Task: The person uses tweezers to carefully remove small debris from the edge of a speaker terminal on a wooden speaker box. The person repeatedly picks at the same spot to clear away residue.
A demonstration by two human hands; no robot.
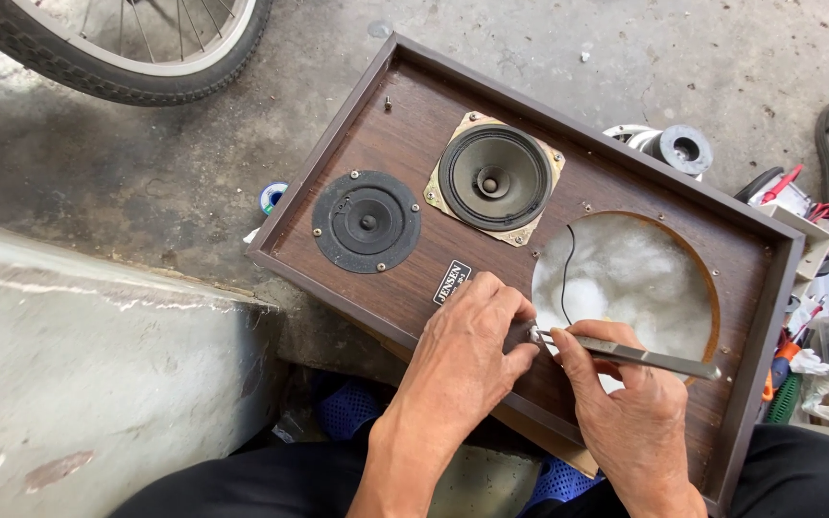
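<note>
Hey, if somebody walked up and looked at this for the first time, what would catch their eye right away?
Probably the brown wooden speaker cabinet lying face up on the concrete floor, with two black speaker cones at its left and a big round hole at its right stuffed with white wadding. At the hole's near edge, the left hand and the right hand meet, the right holding a slim metal tool. A bicycle wheel sits top left.
</note>
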